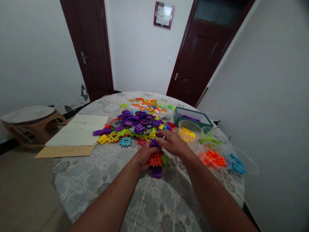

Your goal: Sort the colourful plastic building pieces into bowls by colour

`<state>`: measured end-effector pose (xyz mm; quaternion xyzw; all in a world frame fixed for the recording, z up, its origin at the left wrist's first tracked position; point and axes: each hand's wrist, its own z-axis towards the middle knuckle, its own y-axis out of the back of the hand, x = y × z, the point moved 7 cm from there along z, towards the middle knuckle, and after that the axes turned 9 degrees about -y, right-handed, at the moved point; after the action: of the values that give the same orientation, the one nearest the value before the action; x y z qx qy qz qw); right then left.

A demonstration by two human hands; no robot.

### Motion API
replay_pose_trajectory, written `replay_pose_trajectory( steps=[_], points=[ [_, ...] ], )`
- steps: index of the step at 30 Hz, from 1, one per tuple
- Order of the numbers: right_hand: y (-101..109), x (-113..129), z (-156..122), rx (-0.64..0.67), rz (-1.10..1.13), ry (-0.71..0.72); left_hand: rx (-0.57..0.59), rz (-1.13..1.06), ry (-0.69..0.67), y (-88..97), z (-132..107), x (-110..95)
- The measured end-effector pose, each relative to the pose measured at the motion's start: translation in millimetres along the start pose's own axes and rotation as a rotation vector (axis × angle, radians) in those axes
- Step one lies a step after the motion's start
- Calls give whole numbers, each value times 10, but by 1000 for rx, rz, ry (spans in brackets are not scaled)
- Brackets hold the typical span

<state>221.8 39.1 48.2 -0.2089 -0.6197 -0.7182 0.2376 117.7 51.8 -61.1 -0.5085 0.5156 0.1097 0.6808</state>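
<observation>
A heap of colourful plastic interlocking tiles [138, 124] covers the middle of a round table [101, 180]. My left hand [144, 156] is curled around an orange tile [155, 159], with purple [156, 172] and green pieces attached beside it. My right hand [172, 142] reaches in from the right, fingers bent over a purple tile [154, 143] just above the orange one. Both hands meet at the near edge of the heap.
Clear bowls at the right hold yellow [188, 131], orange [212, 158], green [210, 139] and blue [237, 163] tiles. A teal box [191, 113] holds purple ones. A paper sheet on cardboard [77, 130] lies left. A wooden stool [31, 120] and two dark doors stand beyond.
</observation>
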Motion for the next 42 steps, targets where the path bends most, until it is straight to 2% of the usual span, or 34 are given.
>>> replay_pose_trajectory(
  steps=[3, 5, 9, 12, 14, 19, 21, 24, 26, 28, 32, 34, 36, 39, 42],
  points=[
    [-135, 13, -26, 81, -17, 24, 45, 41, 47, -26, -25, 37],
    [-140, -38, -26, 101, 47, 6, 53, 44, 82, -26, -47, 43],
    [-29, -273, -10, 111, 281, -175, 78, -12, 107, -48, -71, 4],
    [175, -462, 74, 62, 386, -231, 92, -38, 110, -52, -66, -3],
    [408, -636, 197, -54, 394, -246, 88, -33, 121, -36, -58, 17],
    [1125, -1239, 460, -565, 412, -390, 58, -19, 126, 4, -40, 41],
    [1273, -1386, 492, -679, 412, -399, 42, -15, 131, 9, -37, 39],
    [1294, -1459, 438, -759, 414, -385, 32, -1, 125, 7, -28, 35],
    [1181, -1386, 376, -715, 423, -358, 37, 0, 120, -1, -28, 37],
    [982, -1191, 328, -561, 423, -309, 47, -4, 116, -15, -37, 35],
    [483, -528, 195, -141, 285, -149, 83, 5, 120, -68, -81, 10],
    [269, -207, 101, -12, 174, -58, 88, 12, 126, -89, -96, 3],
    [86, 13, 23, 71, 67, 12, 83, 30, 120, -96, -97, 2],
    [-109, 113, -35, 166, 12, 47, 95, 66, 112, -104, -89, 12],
    [-134, -16, -9, 206, 170, -59, 121, 36, 118, -119, -88, 10]
  ],
)
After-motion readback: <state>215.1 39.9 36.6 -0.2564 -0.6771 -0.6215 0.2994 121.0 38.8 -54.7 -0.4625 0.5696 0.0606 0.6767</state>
